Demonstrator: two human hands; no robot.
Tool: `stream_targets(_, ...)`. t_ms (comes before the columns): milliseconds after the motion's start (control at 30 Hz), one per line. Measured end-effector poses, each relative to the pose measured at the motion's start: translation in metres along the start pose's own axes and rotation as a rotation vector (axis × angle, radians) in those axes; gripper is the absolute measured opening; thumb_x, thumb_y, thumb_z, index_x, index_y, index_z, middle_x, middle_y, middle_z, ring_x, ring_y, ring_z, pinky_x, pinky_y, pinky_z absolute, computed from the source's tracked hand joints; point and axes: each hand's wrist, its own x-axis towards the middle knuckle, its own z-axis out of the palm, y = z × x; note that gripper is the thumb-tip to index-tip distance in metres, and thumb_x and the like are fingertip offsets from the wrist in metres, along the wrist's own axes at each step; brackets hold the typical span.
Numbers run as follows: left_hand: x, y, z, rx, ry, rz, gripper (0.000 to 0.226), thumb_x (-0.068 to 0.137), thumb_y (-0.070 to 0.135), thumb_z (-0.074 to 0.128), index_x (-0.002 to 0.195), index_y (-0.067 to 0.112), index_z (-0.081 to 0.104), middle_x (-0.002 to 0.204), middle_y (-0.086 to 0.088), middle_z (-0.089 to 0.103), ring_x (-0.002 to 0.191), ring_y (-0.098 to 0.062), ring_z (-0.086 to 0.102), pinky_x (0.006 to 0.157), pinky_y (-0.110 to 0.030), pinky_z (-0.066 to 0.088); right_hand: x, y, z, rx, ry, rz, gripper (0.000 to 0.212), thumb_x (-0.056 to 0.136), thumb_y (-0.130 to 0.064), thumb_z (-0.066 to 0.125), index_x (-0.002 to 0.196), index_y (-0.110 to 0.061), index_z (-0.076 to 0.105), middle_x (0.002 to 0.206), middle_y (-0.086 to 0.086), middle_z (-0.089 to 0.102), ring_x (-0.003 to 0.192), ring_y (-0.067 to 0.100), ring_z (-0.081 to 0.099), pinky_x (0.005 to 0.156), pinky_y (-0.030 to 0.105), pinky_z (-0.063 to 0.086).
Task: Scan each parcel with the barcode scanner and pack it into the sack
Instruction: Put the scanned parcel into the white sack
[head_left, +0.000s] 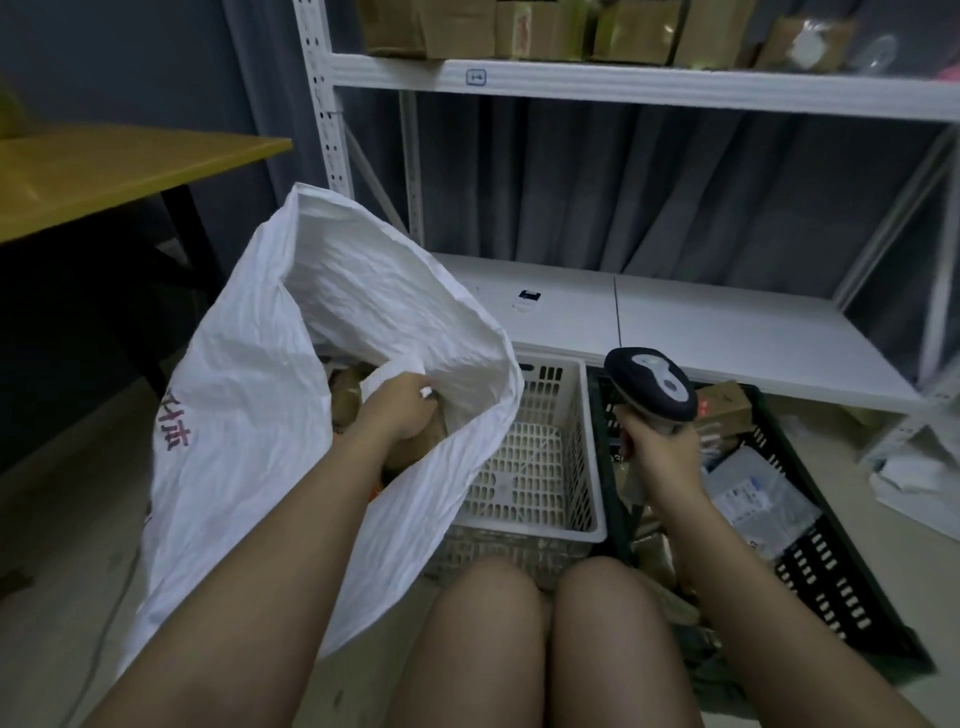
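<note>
— Head view: where is the sack?
— The white sack (291, 374) stands just left of the white basket (540, 467), its mouth open and its near edge draping over the basket's left rim.

— And the left hand?
— The left hand (400, 410) reaches into the sack's mouth. Its grip is curled round a brown parcel (423, 434) inside, with a white fold of the sack beside the knuckles. More brown parcels show deeper in the sack, left of the hand.

— The right hand?
— The right hand (657, 447) is right of the white basket, above the black crate (821, 561). Its grip is wrapped round the handle of the scanner (652, 384), whose dark head tilts up and away from the person.

— What lies in the crate?
— Parcels: a brown box (727, 405) at the far end with a red spot of light on it, a grey bag with a printed label (753, 499) nearer, and brown ones by the knees.

— Anything else around the basket?
— Behind it, a white shelf rack (675, 88) with cartons on top; far left, a yellow bench (104, 171). The basket's inside shows only its slotted floor.
</note>
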Motion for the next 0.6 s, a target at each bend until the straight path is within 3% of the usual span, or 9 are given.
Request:
stream_targets(67, 0.0, -0.01, 0.015, 0.178, -0.216, -0.036, 0.043, 0.1, 0.024, 0.044, 0.137, 0.003, 0.049, 0.143, -0.013, 0.047, 0.134, -0.031, 0.04, 0.109, -0.037, 0.033, 0.002, 0.007, -0.014, 0.006, 0.021, 0.017, 0.017, 0.089, -0.007, 0.066, 0.076, -0.004, 0.055, 0.061, 0.009, 0.053, 0.047, 0.01, 0.049, 0.045, 0.017, 0.042)
stream_targets(133, -0.004, -0.017, 0.026, 0.161, -0.328, -0.076, 0.045, 0.103, 0.018, 0.039, 0.146, 0.005, 0.035, 0.155, -0.011, 0.029, 0.142, -0.027, 0.029, 0.114, -0.033, 0.023, 0.004, 0.011, -0.026, 0.037, 0.021, 0.034, 0.013, 0.088, -0.008, 0.066, 0.08, -0.005, 0.057, 0.061, 0.009, 0.053, 0.048, 0.011, 0.049, 0.049, 0.022, 0.043)
stream_targets(200, -0.006, -0.021, 0.032, 0.038, -0.206, -0.034, 0.042, 0.102, 0.015, 0.042, 0.143, 0.005, 0.042, 0.152, -0.012, 0.036, 0.137, -0.026, 0.037, 0.11, -0.031, 0.029, 0.004, 0.01, -0.034, 0.079, 0.01, 0.043, 0.01, 0.087, -0.008, 0.068, 0.093, -0.005, 0.06, 0.066, 0.007, 0.056, 0.053, 0.014, 0.052, 0.055, 0.029, 0.044)
stream_targets(333, -0.025, -0.001, 0.033, -0.292, 0.174, 0.084, 0.025, 0.097, 0.018, 0.055, 0.117, 0.008, 0.066, 0.12, -0.003, 0.065, 0.106, -0.014, 0.057, 0.09, -0.023, 0.042, 0.001, 0.011, -0.044, 0.113, -0.02, 0.04, 0.013, 0.088, -0.006, 0.067, 0.098, -0.004, 0.059, 0.068, 0.006, 0.056, 0.049, 0.01, 0.051, 0.045, 0.02, 0.045)
stream_targets(433, -0.045, 0.03, 0.026, -0.525, 0.238, 0.175, 0.019, 0.095, 0.016, 0.058, 0.11, 0.011, 0.068, 0.104, 0.004, 0.067, 0.089, -0.001, 0.058, 0.076, -0.008, 0.043, 0.0, 0.011, -0.048, 0.113, -0.047, 0.03, 0.011, 0.088, -0.005, 0.067, 0.096, -0.003, 0.059, 0.066, 0.006, 0.056, 0.046, 0.007, 0.052, 0.045, 0.018, 0.045)
stream_targets(500, -0.055, 0.052, 0.024, -0.625, 0.275, 0.232, 0.015, 0.095, 0.015, 0.059, 0.105, 0.015, 0.068, 0.096, 0.008, 0.066, 0.085, 0.003, 0.059, 0.077, -0.01, 0.047, 0.002, 0.012, -0.052, 0.119, -0.063, 0.044, 0.012, 0.088, -0.005, 0.067, 0.096, -0.003, 0.059, 0.067, 0.006, 0.056, 0.05, 0.01, 0.052, 0.047, 0.02, 0.046)
stream_targets(600, -0.064, 0.091, 0.03, -0.713, 0.281, 0.305, 0.012, 0.094, 0.015, 0.059, 0.1, 0.02, 0.069, 0.092, 0.01, 0.067, 0.087, -0.004, 0.062, 0.081, -0.017, 0.048, 0.006, 0.017, -0.067, 0.155, -0.045, 0.081, 0.01, 0.087, -0.007, 0.069, 0.09, -0.006, 0.061, 0.064, 0.005, 0.058, 0.052, 0.011, 0.053, 0.048, 0.021, 0.046)
